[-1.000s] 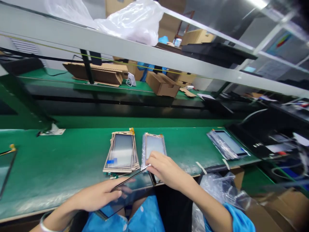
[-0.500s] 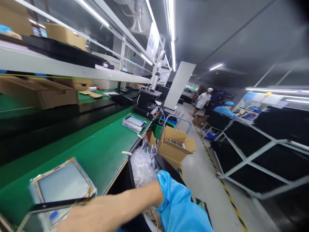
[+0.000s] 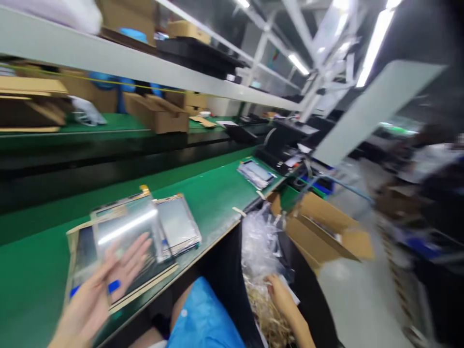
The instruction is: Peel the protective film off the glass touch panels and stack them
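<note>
The green bench (image 3: 21, 275) is crossed by a back shelf, where cardboard sheets (image 3: 29, 104) are piled at the far left. Below, on the bench, a stack of panels (image 3: 78, 251) with tan edges is seen, partly covered by a clear pane (image 3: 125, 224) that is tilted over it, an orange tab showing at its top edge. The left hand (image 3: 96, 297) is placed at the near side of the pane, its fingers extended; whether the pane is gripped or only touched cannot be told. A blue tab (image 3: 114, 286) is seen beside the palm. Just right of the pane, a second stack (image 3: 177, 222) is laid, and behind it, on the back shelf, a cardboard box (image 3: 168, 118) is set. A blue garment (image 3: 205, 316) is seen at the bottom. Next, clear plastic wrap (image 3: 257, 241) and brown strands (image 3: 270, 316) are contained in a black bin (image 3: 224, 261). At the far bench end, a third stack (image 3: 255, 173) is laid. The right hand (image 3: 279, 292) is lowered into the bin, fingers bent against the wrap; whether anything is gripped cannot be told. Farther right, an open carton (image 3: 308, 241) is placed on the floor.
</note>
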A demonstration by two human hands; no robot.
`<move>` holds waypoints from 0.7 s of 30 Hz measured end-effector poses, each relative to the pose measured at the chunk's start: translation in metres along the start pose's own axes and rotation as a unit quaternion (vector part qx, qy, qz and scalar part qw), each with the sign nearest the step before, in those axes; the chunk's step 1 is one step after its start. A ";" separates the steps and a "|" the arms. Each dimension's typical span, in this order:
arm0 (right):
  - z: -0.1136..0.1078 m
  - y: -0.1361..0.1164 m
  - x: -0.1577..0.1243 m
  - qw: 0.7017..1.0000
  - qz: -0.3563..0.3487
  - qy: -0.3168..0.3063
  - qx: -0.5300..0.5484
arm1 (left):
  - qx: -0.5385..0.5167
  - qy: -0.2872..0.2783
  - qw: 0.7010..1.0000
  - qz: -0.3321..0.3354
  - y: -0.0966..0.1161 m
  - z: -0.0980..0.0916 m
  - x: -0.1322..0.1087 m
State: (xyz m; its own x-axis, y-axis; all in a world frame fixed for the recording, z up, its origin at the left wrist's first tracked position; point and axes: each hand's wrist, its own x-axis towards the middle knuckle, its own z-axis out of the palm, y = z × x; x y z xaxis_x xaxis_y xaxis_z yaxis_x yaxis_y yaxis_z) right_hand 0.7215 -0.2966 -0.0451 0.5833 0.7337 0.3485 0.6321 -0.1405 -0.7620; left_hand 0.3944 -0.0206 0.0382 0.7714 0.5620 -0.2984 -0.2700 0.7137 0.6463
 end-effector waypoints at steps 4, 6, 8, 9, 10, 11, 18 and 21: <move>0.050 -0.050 0.037 0.996 0.030 -0.071 0.054 | -0.064 0.115 0.988 0.086 -0.015 0.015 -0.009; 0.076 -0.094 0.055 0.982 0.024 -0.135 0.127 | -0.072 0.105 0.984 0.121 -0.021 0.024 -0.011; 0.101 -0.134 0.061 0.966 -0.014 -0.184 0.183 | -0.078 0.101 0.980 0.154 -0.025 0.029 -0.018; 0.112 -0.148 0.060 0.959 -0.035 -0.199 0.199 | -0.080 0.104 0.977 0.169 -0.026 0.030 -0.023; 0.122 -0.159 0.057 0.955 -0.052 -0.205 0.209 | -0.081 0.110 0.974 0.182 -0.027 0.030 -0.029; 0.129 -0.167 0.054 0.953 -0.065 -0.205 0.215 | -0.080 0.118 0.971 0.194 -0.027 0.030 -0.034; 0.147 -0.174 0.045 0.949 -0.083 -0.215 0.215 | -0.072 0.109 0.960 0.249 -0.037 0.028 -0.055; 0.144 -0.175 0.045 0.951 -0.116 -0.222 0.184 | -0.055 0.118 0.954 0.270 -0.039 0.027 -0.055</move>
State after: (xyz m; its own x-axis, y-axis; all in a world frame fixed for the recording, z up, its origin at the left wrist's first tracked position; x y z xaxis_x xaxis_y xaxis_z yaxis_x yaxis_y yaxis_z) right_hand 0.5629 -0.1433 0.0253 0.1255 0.9364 0.3278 0.4491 0.2411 -0.8604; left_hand 0.3785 -0.0904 0.0487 0.3548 0.9294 -0.1013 -0.6599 0.3257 0.6771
